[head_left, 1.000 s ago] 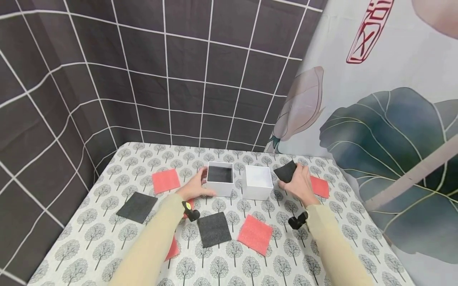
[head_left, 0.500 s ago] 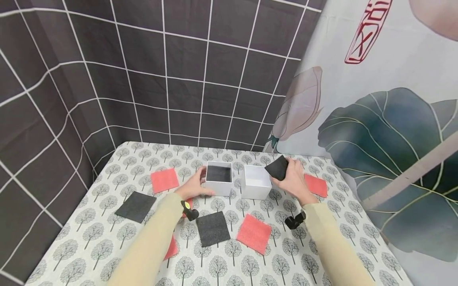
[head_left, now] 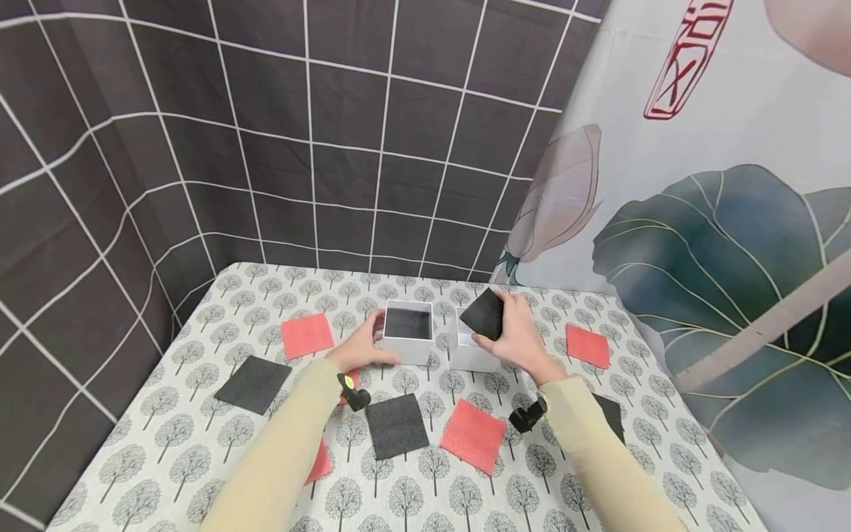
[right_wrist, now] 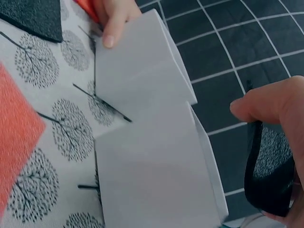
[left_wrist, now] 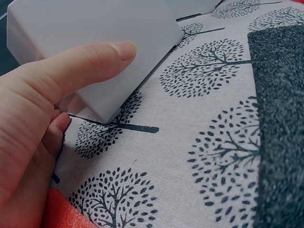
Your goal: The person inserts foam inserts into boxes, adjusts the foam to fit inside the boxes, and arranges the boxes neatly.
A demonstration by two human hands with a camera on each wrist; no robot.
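Observation:
In the head view my left hand (head_left: 361, 347) grips the left side of an open-topped white box (head_left: 408, 352), dark inside. Its thumb lies along the front face, as the left wrist view also shows; some fingers are hidden behind the box. A second white box (head_left: 470, 360) stands just to the right. Over its opening, my right hand (head_left: 521, 336) holds a black felt square (head_left: 483, 314) between thumb and fingers. The right wrist view has this black felt (right_wrist: 270, 168) slightly bent, beyond the box rim. Felt and hand cover part of the second box's opening.
Around the boxes on the tree-print cloth (head_left: 432, 495) lie red squares, (head_left: 474, 436) among them one at the front, and black squares such as the one in the middle (head_left: 397, 426). A red square (head_left: 587, 345) lies right; my right sleeve partly covers a black square (head_left: 609, 415).
My right hand has carried the black felt square leftward, from right of the second box to over it. A black square beside my right forearm has come into view. The left hand keeps its place.

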